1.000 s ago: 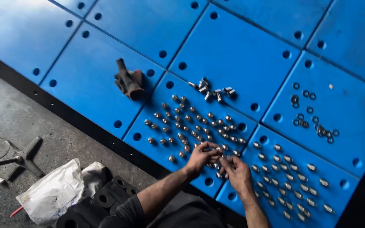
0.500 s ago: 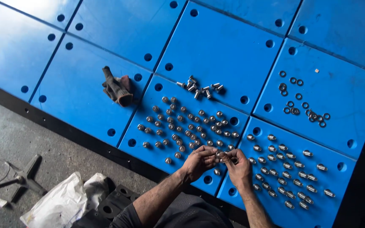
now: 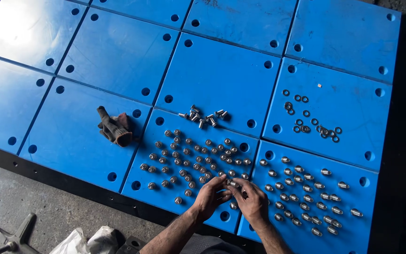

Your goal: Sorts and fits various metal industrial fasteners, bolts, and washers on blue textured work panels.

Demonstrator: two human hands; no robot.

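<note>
I am watching both hands working close together at the near edge of the blue panels (image 3: pixel 222 75). The left hand (image 3: pixel 210 197) is curling its fingers around a small metal bolt (image 3: pixel 231 183), pinching it between thumb and fingertips. The right hand (image 3: pixel 252 202) is meeting it from the other side, its fingertips closing on the same bolt, so the two hands are touching at that spot.

The bolt is sitting right where two panels join, among a wide scatter of standing bolts (image 3: pixel 189 160) spreading over the panel to the left. A second scatter of assembled bolts (image 3: pixel 306 193) is lying on the panel to the right. Farther away, a small heap of loose bolts (image 3: pixel 203 116) is lying near the panel's far edge, and a cluster of dark washers (image 3: pixel 308 120) is lying on the next panel over. A pair of crumpled brown gloves (image 3: pixel 114 128) is resting well apart to the left.
</note>
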